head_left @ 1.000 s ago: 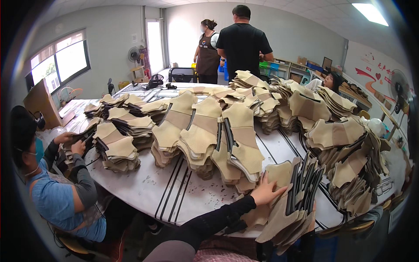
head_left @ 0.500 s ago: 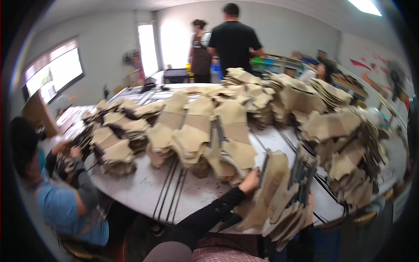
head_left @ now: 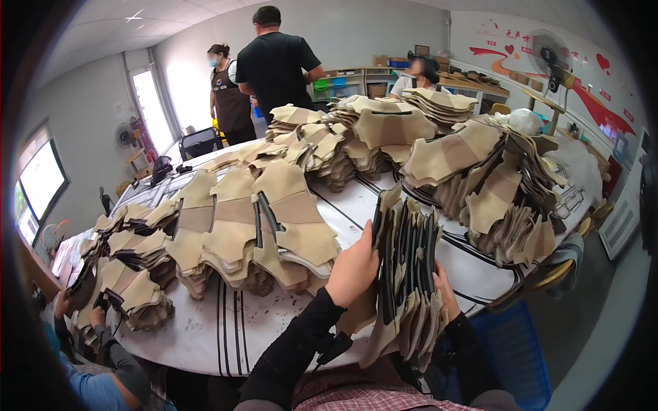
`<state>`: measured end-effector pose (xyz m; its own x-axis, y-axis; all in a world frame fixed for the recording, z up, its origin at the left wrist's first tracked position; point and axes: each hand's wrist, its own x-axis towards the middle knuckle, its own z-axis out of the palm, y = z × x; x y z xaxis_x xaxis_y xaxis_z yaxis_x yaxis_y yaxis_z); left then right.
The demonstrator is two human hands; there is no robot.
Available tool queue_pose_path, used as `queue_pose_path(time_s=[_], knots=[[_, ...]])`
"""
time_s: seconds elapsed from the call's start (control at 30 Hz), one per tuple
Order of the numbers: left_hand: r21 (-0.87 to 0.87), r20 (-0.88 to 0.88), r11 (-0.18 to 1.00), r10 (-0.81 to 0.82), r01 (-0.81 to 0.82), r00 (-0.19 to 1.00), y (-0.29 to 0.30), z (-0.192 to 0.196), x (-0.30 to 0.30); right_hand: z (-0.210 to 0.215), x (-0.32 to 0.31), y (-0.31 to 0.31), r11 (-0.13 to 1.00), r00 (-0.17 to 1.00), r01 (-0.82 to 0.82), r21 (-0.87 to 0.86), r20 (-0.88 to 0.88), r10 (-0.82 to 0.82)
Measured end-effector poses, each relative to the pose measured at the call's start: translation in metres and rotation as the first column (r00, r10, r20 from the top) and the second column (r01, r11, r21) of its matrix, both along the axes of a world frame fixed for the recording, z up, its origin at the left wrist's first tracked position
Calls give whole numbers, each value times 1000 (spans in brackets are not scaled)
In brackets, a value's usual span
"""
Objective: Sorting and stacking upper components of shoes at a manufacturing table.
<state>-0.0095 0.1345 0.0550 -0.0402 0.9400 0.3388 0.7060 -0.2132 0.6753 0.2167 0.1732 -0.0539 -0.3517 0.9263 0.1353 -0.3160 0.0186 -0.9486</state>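
Note:
My left hand (head_left: pixel 355 266) and my right hand (head_left: pixel 447 293) hold a bundle of cut beige fabric pieces (head_left: pixel 404 274) between them, over the table's near edge. The bundle stands on edge, with dark strips showing between its layers. My left fingers press its left side and are partly hidden behind it. On the right side my right fingers wrap round it from outside. A small black thing (head_left: pixel 334 348) hangs beside my left wrist; its kind is unclear. Left of my left hand lie stacks of similar beige pieces (head_left: pixel 295 226).
A table with a white, black-striped cover (head_left: pixel 185 342) bears more stacks (head_left: pixel 480 157) at the back and right. A blue crate (head_left: pixel 514 356) stands below at the right. A co-worker's hands (head_left: pixel 96 316) handle pieces at the left; other people (head_left: pixel 274 61) are beyond the table.
The view has swung right. The bundle has come upright and closer together, with its layers more edge-on. My right hand, mostly hidden before, now shows on its right side.

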Motion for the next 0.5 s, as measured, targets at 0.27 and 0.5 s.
queue_pose_path(time_s=[0.27,0.5], knots=[[-97,542,788,-470,608,696,11,-23,-37,15,-16,3,953,918,-239,185,-276,284],[103,814,955,-241,278,528,0,-79,19,11,-60,11,977,879,-201,-71,-453,147]])
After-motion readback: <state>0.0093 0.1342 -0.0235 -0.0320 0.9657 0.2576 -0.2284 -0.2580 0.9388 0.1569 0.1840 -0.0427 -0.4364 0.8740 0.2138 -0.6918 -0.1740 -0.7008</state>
